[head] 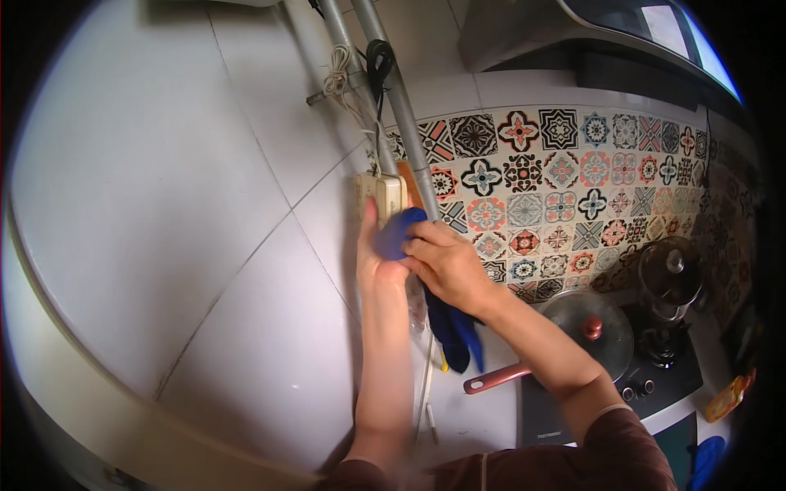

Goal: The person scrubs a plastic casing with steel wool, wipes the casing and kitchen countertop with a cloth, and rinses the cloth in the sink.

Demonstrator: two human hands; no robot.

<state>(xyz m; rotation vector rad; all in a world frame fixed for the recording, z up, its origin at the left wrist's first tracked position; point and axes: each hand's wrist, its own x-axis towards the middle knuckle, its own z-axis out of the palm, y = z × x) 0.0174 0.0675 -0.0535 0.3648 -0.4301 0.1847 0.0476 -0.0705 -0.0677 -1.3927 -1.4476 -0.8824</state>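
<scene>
A cream plastic electrical box (382, 193), with cords running into its top, sits by the metal pipes. My left hand (382, 258) is raised at it, thumb along its left side; the fingers are partly hidden behind a blue cloth. My right hand (448, 264) pinches the blue cloth (398, 236) against the lower part of the box and my left palm. Dark blue fabric (457, 331) hangs below my right hand; whether it is the same cloth I cannot tell. Whether my left hand grips the box is unclear.
Two metal pipes (402, 104) with coiled cords run up the tiled wall. To the right, a lidded pan (583, 331) with a pink handle and a glass-lidded pot (669, 279) stand at a black gas hob (546, 423). A range hood (528, 37) hangs above. An orange packet (729, 398) lies beyond the hob.
</scene>
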